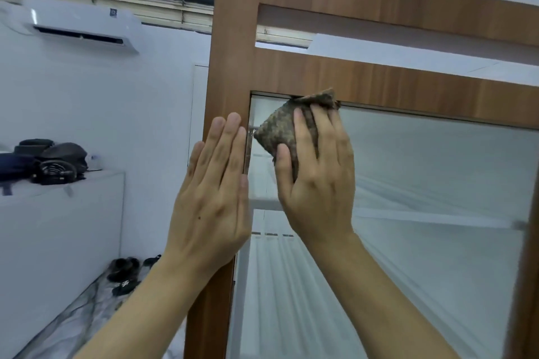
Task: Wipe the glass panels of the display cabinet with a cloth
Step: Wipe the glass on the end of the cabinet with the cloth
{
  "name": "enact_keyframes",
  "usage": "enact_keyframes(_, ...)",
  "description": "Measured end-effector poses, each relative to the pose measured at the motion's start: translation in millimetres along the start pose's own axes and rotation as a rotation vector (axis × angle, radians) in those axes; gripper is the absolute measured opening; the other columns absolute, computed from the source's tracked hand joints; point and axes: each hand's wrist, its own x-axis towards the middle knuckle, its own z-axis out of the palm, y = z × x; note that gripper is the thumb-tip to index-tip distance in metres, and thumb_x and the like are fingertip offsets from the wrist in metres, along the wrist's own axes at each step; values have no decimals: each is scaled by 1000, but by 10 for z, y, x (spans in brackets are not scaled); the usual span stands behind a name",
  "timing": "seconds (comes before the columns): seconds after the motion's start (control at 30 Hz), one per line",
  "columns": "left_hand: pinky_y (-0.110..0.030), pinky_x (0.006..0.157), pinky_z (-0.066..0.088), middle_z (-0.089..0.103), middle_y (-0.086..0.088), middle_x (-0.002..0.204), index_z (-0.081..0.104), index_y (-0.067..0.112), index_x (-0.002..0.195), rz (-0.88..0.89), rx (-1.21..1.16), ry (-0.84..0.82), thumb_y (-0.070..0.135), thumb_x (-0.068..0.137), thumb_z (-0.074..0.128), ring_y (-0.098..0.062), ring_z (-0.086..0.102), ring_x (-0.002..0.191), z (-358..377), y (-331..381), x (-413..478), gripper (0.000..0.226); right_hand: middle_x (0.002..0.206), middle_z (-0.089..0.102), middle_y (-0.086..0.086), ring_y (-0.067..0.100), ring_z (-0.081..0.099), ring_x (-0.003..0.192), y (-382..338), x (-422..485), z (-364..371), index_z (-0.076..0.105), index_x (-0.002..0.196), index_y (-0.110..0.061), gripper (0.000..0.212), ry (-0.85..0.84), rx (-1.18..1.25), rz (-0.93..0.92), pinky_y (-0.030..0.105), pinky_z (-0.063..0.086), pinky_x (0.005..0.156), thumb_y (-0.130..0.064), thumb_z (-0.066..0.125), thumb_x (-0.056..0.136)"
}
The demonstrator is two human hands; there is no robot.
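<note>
A brown wooden display cabinet [233,52] fills the right of the view, with a large glass panel [431,183] set in its door frame. My right hand [318,178] presses a speckled brown cloth [280,128] flat against the glass near the panel's top left corner, fingers straight, the cloth's top edge touching the wooden rail. My left hand [214,192] rests flat on the cabinet's left wooden upright, fingers straight and together, holding nothing.
A white air conditioner [84,26] hangs on the wall at upper left. A white counter [58,213] at left carries dark bags and headgear [49,160]. Dark sandals [125,271] lie on the floor below it. White shelves show behind the glass.
</note>
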Motion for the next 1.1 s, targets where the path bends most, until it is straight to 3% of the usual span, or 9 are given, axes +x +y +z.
enact_keyframes(0.13,-43,128,12,20,-16,166,25,-4,155,-1,-16,6,12,99,34,-27,13,156,2,-3,2,59,147,47,21,33,37,143,-127,-182,24,47,144,4,50,-77,71,-89,41,31,120,-27,37,107)
enact_keyframes(0.23,-43,128,12,18,-15,166,24,-3,156,-4,-27,-5,15,100,32,-27,12,156,0,-1,-1,59,147,40,20,34,37,139,8,-394,-101,43,147,4,53,-122,-39,-128,42,34,117,-30,37,107)
enact_keyframes(0.3,-43,128,10,17,-15,167,23,-2,156,-7,-29,-8,17,100,31,-26,10,156,-1,3,-4,60,142,38,19,34,38,133,83,-230,-99,45,146,4,54,-49,-84,-52,43,35,114,-31,41,105)
enact_keyframes(0.37,-41,128,9,17,-14,167,23,-2,156,-11,-40,-11,18,100,30,-26,10,156,-4,9,-3,60,136,48,22,34,42,129,93,39,-41,53,139,3,46,61,7,6,44,39,112,-24,52,101)
enact_keyframes(0.47,-40,128,10,19,-13,167,25,-2,156,-23,-77,-6,19,101,29,-25,11,156,-13,9,-4,59,130,57,22,33,47,128,72,110,21,60,127,-7,33,94,184,-56,43,43,109,-12,63,95)
enact_keyframes(0.63,-41,128,11,18,-12,167,25,-1,156,-28,-99,-11,19,101,27,-24,11,156,-14,18,-5,59,142,53,22,35,43,138,135,-293,-94,59,138,-7,42,-43,79,-158,41,37,116,-26,57,101)
enact_keyframes(0.8,-42,127,11,19,-11,167,25,-1,156,-33,-91,-13,19,101,27,-23,11,156,-17,25,-10,59,138,56,23,35,43,135,-11,101,26,63,131,1,42,102,77,-31,43,39,114,-23,59,97)
enact_keyframes(1.0,-40,128,10,18,-11,167,25,0,156,-26,-73,-15,19,101,27,-23,10,157,-1,9,-9,58,136,59,22,33,45,132,-4,-408,-32,59,134,3,44,-34,97,-246,39,40,114,-24,58,100)
enact_keyframes(1.1,-40,128,9,16,-11,168,23,1,157,-39,-60,-27,19,101,26,-22,8,157,-7,24,-6,59,132,59,23,34,42,125,38,-59,24,61,134,1,43,24,70,-132,41,43,107,-26,55,101)
